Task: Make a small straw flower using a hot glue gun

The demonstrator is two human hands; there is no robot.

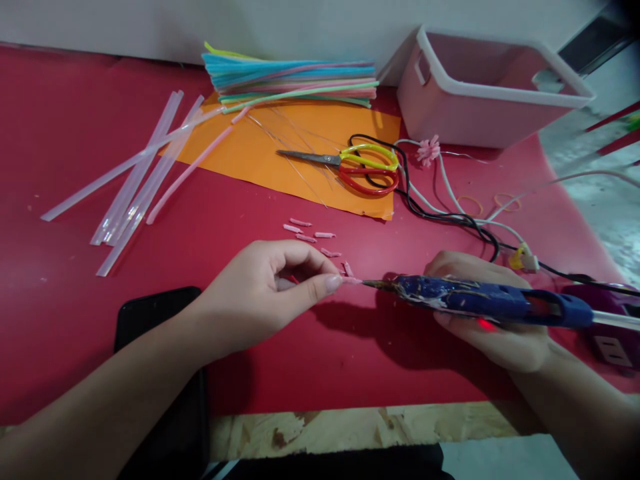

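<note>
My left hand pinches a short pink pipe cleaner piece between thumb and finger. My right hand is wrapped round a blue hot glue gun, whose nozzle points left and meets the free end of that piece, or nearly so; a red light glows on its underside. A clear glue stick sticks out of the gun's back. Just beyond my left hand, several short pink pipe cleaner pieces lie scattered on the red table covering.
Scissors and thin wires lie on an orange sheet. Behind are a pipe cleaner bundle and a pink bin. Glue sticks lie left, a black phone under my left forearm. Cables and a purple power socket are right.
</note>
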